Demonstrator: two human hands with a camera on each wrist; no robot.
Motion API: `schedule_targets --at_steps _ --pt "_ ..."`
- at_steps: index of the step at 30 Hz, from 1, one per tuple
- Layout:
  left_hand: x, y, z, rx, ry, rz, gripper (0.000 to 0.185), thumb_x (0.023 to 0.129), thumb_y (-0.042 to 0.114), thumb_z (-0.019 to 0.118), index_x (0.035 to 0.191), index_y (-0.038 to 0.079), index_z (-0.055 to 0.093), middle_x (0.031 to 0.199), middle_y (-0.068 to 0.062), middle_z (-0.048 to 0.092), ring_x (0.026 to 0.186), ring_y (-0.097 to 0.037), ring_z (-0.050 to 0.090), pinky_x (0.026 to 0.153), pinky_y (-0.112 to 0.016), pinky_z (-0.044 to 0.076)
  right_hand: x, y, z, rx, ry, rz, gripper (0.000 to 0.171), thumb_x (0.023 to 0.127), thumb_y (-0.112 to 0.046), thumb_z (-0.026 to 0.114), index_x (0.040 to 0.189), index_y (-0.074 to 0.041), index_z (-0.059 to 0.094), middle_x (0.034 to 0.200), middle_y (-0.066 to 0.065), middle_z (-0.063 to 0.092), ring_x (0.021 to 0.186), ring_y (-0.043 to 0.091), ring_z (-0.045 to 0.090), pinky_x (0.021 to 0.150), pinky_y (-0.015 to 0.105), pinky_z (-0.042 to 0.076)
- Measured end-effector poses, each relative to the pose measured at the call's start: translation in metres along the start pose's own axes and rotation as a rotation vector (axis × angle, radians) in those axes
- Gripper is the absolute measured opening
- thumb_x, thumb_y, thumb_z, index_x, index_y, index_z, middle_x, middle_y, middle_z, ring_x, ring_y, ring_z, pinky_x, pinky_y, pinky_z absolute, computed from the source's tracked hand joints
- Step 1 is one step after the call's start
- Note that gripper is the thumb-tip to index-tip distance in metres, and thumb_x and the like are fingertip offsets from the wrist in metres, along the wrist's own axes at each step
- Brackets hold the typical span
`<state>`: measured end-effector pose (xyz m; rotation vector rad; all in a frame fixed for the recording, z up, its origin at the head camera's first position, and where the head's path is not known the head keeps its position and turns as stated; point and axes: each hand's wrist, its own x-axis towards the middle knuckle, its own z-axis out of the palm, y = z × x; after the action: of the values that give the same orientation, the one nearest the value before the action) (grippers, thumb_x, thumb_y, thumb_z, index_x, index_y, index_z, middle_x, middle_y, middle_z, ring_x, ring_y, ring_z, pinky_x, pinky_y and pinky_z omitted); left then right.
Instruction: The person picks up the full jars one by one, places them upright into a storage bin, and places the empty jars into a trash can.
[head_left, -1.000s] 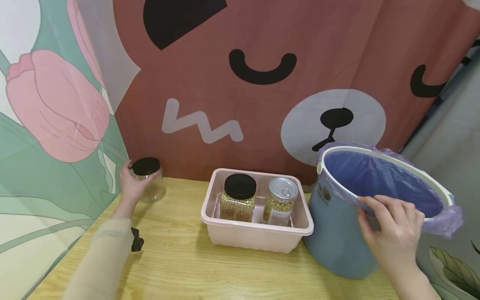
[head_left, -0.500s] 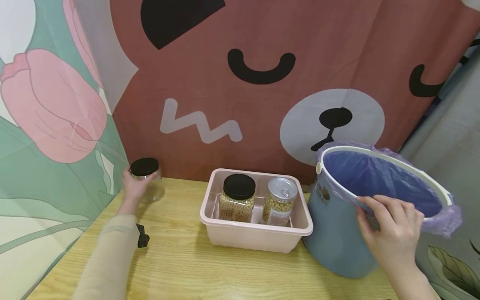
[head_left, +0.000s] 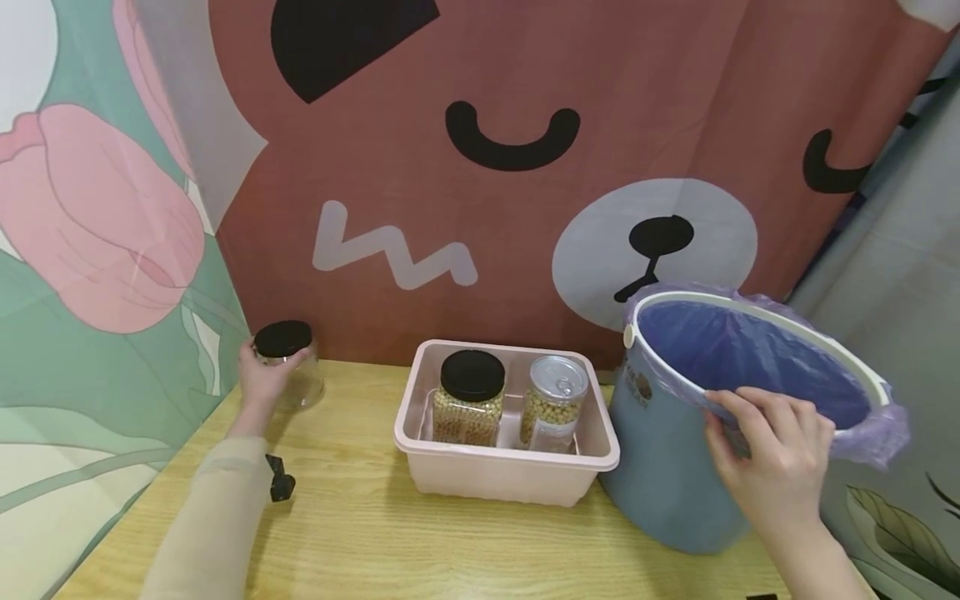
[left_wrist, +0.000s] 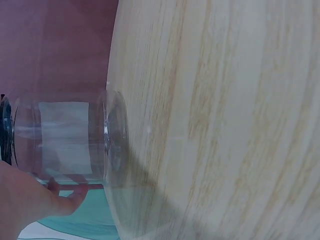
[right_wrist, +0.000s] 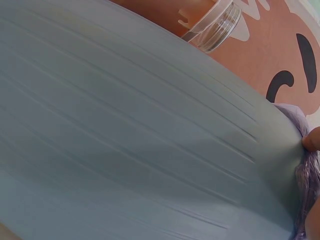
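Note:
At the back left of the table, my left hand point(head_left: 262, 382) grips a clear jar point(head_left: 306, 385) with a black lid point(head_left: 282, 339), thumb across its front. The left wrist view shows the jar point(left_wrist: 65, 140) looking empty apart from a pale label, its base on or very near the wood. My right hand point(head_left: 780, 454) pinches the near rim of a blue-grey trash can point(head_left: 667, 467), fingers over the edge and thumb outside. A purple bag point(head_left: 873, 437) lines the can and folds over its white rim. In the right wrist view the can's ribbed wall point(right_wrist: 130, 125) fills most of the picture.
Between the hands stands a pink plastic bin point(head_left: 495, 475). Inside it are a black-lidded jar of beans or grains point(head_left: 467, 408) and a can of chickpea-like beans point(head_left: 551, 408) with a pull-tab lid. A bear-printed curtain point(head_left: 517, 217) hangs right behind the table point(head_left: 360, 533).
The view has shifted slightly, so everything sits a little further left. Both hands keep their holds on the jar and the trash can rim; little else differs.

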<state>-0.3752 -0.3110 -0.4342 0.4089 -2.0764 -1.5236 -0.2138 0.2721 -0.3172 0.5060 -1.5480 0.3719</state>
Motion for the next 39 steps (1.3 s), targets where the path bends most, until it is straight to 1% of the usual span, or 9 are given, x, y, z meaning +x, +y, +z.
schedule_targets --at_steps 4,9,13,22,29,33,35,37,39 --pt "-0.005 0.003 -0.003 0.020 -0.030 -0.018 0.099 0.077 0.038 0.076 0.148 0.009 0.015 0.153 -0.016 0.019 0.140 -0.033 0.019 0.112 -0.048 0.020 0.000 0.000 0.002 0.002 0.007 -0.008 0.018 0.080 -0.020 0.065 0.080 -0.003 0.070 0.076 0.017 0.062 0.069 0.043 0.047 0.064 0.053 0.024" --pt "-0.010 0.008 -0.009 0.040 -0.049 -0.015 0.098 0.078 0.038 0.076 0.148 0.006 0.015 0.152 -0.019 0.020 0.139 -0.034 0.021 0.111 -0.050 0.022 0.000 0.000 0.002 0.006 0.000 -0.013 0.020 0.081 -0.021 0.063 0.080 -0.002 0.070 0.077 0.017 0.062 0.069 0.042 0.047 0.064 0.053 0.023" --pt "-0.014 0.014 -0.013 0.058 -0.087 -0.028 0.099 0.079 0.040 0.074 0.148 0.004 0.012 0.153 -0.021 0.017 0.140 -0.036 0.019 0.110 -0.051 0.023 0.000 0.000 0.002 0.006 -0.002 -0.014 0.019 0.080 -0.020 0.064 0.080 -0.003 0.070 0.077 0.017 0.062 0.069 0.042 0.047 0.064 0.054 0.023" --pt "-0.026 0.029 -0.017 0.061 -0.162 -0.003 0.098 0.082 0.040 0.071 0.147 0.001 0.011 0.150 -0.024 0.019 0.136 -0.038 0.024 0.106 -0.052 0.029 0.002 0.000 0.002 0.007 -0.007 -0.018 0.020 0.081 -0.021 0.063 0.080 -0.002 0.070 0.077 0.017 0.062 0.069 0.042 0.047 0.064 0.053 0.023" --pt "-0.035 0.041 -0.020 0.045 -0.227 0.015 0.099 0.085 0.042 0.066 0.148 0.003 0.001 0.153 -0.024 0.008 0.138 -0.039 0.020 0.106 -0.052 0.030 0.013 -0.013 0.001 0.016 0.009 -0.020 0.026 0.084 -0.023 0.060 0.075 0.001 0.067 0.074 0.020 0.060 0.067 0.043 0.045 0.063 0.051 0.022" --pt "-0.042 0.052 -0.021 0.035 -0.247 0.028 0.098 0.085 0.043 0.066 0.148 0.005 0.000 0.153 -0.024 0.007 0.137 -0.041 0.022 0.104 -0.052 0.031 0.014 -0.015 0.000 0.017 0.017 -0.024 0.028 0.085 -0.024 0.060 0.074 0.001 0.067 0.073 0.020 0.060 0.066 0.043 0.044 0.062 0.050 0.022" --pt "-0.045 0.058 -0.021 0.044 -0.257 0.043 0.097 0.086 0.042 0.066 0.148 0.005 0.001 0.152 -0.024 0.010 0.135 -0.040 0.026 0.101 -0.049 0.035 0.014 -0.014 0.000 0.017 0.016 -0.025 0.027 0.085 -0.024 0.060 0.075 0.001 0.067 0.073 0.020 0.060 0.066 0.043 0.044 0.062 0.050 0.022" --pt "-0.048 0.064 -0.021 0.056 -0.271 0.062 0.094 0.086 0.042 0.066 0.147 0.004 0.004 0.150 -0.025 0.016 0.129 -0.038 0.034 0.095 -0.040 0.041 0.014 -0.014 -0.001 0.015 0.015 -0.027 0.027 0.085 -0.023 0.060 0.075 0.001 0.067 0.073 0.019 0.060 0.066 0.043 0.044 0.062 0.050 0.022" --pt "-0.051 0.070 -0.020 0.072 -0.287 0.080 0.092 0.086 0.041 0.066 0.146 0.004 0.007 0.148 -0.024 0.020 0.121 -0.034 0.040 0.085 -0.027 0.044 0.014 -0.014 -0.002 0.014 0.015 -0.027 0.026 0.085 -0.023 0.060 0.075 0.001 0.067 0.073 0.020 0.059 0.066 0.043 0.044 0.062 0.050 0.022"
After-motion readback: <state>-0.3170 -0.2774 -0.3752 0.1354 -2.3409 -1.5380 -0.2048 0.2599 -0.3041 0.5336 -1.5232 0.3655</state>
